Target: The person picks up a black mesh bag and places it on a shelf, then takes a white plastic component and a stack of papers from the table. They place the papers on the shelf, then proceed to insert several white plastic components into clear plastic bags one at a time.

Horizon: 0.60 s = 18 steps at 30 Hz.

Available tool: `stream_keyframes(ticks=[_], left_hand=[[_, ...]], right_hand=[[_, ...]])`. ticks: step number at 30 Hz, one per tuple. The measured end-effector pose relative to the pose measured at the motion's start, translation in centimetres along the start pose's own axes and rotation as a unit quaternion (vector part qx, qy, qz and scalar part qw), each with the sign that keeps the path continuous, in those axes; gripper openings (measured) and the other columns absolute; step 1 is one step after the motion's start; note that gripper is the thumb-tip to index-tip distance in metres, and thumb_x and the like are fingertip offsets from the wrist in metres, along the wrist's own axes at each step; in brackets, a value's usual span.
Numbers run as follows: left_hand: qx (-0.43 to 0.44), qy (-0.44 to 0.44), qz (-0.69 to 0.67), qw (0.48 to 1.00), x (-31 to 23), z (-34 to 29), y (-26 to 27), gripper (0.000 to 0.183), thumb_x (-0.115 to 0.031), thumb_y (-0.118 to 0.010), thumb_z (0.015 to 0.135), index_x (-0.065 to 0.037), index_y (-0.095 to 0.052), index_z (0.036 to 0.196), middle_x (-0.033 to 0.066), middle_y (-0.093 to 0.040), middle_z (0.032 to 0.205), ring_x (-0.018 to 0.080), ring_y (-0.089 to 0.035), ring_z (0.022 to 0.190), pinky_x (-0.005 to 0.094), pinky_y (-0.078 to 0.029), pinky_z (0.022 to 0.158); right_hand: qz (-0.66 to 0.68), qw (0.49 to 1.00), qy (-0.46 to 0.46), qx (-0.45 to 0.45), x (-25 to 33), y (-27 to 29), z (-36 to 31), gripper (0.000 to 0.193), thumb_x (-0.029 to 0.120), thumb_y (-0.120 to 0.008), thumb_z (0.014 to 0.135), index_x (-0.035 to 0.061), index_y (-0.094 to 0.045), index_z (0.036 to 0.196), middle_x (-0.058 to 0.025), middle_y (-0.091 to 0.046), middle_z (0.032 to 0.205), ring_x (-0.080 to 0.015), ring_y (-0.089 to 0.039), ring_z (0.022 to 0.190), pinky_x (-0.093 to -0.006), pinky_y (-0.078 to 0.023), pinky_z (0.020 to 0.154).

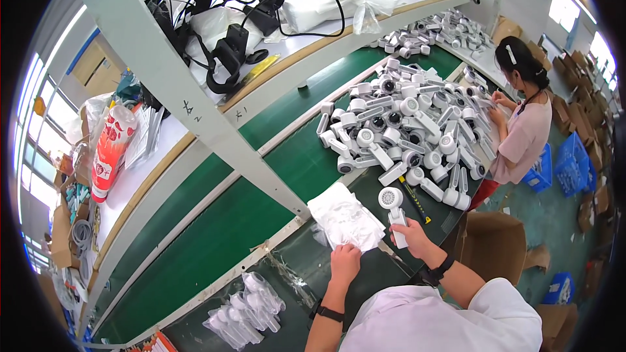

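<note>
My right hand (410, 236) is wrapped round the handle of a white handheld fan (390, 200), its round grille head upright above my fingers. My left hand (345, 262) is closed at the near edge of a stack of white plastic bags (345, 218), fingertips pressed on it; whether one bag is pinched cannot be made out. Beyond both hands rises a large heap of white and grey handheld fans (417, 117). A pair of scissors (395, 254) seems to lie between my hands, partly covered. To the left, several bagged fans (244, 313) rest on the dark green table.
A yellow-and-black tape measure (415, 201) lies at the heap's near edge. An open cardboard box (492, 244) stands at my right. A white metal post (195, 91) and shelf border the left side. Across the heap, a co-worker (528, 117) handles something small.
</note>
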<state>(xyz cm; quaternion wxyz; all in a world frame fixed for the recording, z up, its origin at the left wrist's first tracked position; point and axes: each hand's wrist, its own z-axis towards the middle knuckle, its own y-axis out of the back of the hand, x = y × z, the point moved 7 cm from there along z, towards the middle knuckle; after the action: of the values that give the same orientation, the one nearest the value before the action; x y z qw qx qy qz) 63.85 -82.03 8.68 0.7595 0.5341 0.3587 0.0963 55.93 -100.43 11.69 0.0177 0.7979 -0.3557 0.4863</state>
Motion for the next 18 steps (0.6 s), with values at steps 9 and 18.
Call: stream_keyframes(ticks=[9,18], left_hand=[[-0.007,0.069,-0.107,0.992,0.9,0.6,1.1,0.003,-0.011,-0.065,0.076,-0.008,-0.066,0.078,0.0089,-0.065,0.083,0.0285,-0.060,0.082,0.0398,-0.046,0.072],[-0.062,0.150,-0.241,0.957,2.5,1.0,1.4,0.010,-0.011,-0.067,0.079,-0.003,-0.067,0.085,0.0129,-0.065,0.080,0.0291,-0.062,0.074,0.0360,-0.048,0.067]], right_hand=[[-0.037,0.999,0.003,-0.024,-0.5,0.0,-0.6,0.020,0.012,-0.063,0.084,0.0006,-0.058,0.100,-0.0039,-0.059,0.075,-0.0129,-0.058,0.063,-0.0279,-0.045,0.055],[-0.049,0.999,-0.014,-0.015,-1.0,-0.2,-0.6,0.022,0.008,-0.064,0.083,0.0009,-0.057,0.102,-0.0053,-0.060,0.084,-0.0136,-0.059,0.066,-0.0275,-0.046,0.057]])
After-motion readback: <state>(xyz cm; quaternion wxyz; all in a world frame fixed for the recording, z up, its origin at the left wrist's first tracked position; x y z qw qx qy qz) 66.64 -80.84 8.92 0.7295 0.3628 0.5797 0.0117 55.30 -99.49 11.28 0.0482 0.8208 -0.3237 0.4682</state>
